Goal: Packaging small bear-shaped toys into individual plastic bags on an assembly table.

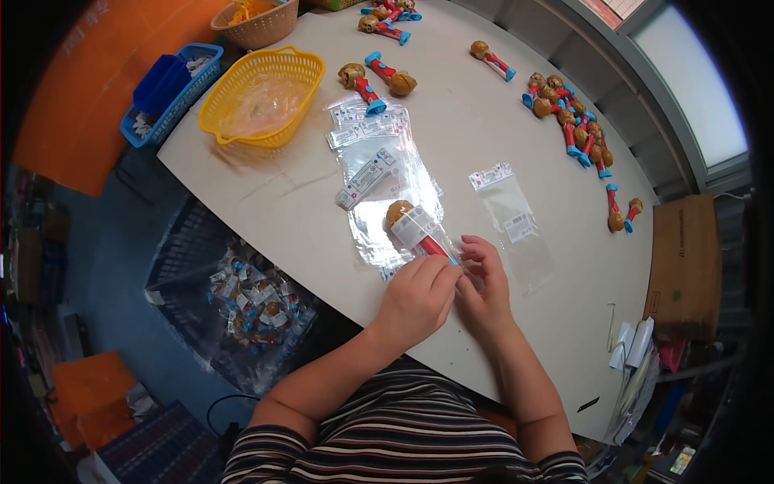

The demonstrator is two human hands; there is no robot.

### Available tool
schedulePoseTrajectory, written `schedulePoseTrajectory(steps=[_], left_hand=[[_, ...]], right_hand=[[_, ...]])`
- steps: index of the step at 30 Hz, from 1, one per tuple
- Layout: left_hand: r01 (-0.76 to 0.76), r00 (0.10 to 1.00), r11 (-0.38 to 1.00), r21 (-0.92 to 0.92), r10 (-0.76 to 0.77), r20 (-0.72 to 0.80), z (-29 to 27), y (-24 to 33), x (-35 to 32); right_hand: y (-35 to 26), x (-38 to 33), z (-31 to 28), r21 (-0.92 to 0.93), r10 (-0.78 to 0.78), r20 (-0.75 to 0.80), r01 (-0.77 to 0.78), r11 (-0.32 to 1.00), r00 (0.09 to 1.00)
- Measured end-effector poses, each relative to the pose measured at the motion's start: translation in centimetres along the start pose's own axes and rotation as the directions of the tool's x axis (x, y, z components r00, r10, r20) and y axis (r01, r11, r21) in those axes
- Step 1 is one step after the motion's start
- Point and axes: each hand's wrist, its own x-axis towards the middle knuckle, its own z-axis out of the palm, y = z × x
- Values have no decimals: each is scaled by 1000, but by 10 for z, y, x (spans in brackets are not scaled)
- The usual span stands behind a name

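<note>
A toy figure with a round golden-brown head and a red body (398, 213) lies inside a clear plastic bag (416, 229) bearing a white label. My left hand (418, 297) is closed round the lower end of this bagged toy, hiding most of its base. Right beside it, my right hand (487, 284) has its thumb and fingers at the bag's near end, the upper fingers bent and slightly raised. Under the bagged toy is a spread stack of flat clear bags (379, 165) with white labels. Another flat bag (516, 222) lies alone to the right.
Loose toy figures lie at the far edge (380, 29) and in a pile at the right (571, 121). A yellow basket (211, 105) and blue basket (153, 129) stand far left. Below the table's left edge, a lined dark crate (173, 242) holds bagged toys. A cardboard box (685, 262) stands right.
</note>
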Motion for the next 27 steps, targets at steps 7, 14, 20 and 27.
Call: schedulePoseTrajectory(steps=[7, 14, 20, 27], left_hand=[[-56, 998, 998, -19, 57, 35, -1, 1, -3], [35, 993, 996, 79, -44, 109, -30, -2, -6], [6, 1000, 999, 48, -8, 28, -27, 11, -12], [78, 997, 990, 118, -76, -21, -12, 17, -26]], right_hand=[[-7, 3, 12, -15, 97, 64, -96, 995, 993], [-30, -3, 0, 16, 422, 164, -430, 903, 892], [-46, -2, -11, 324, 474, 394, -601, 731, 788], [-51, -7, -9, 434, 558, 505, -752, 496, 659]])
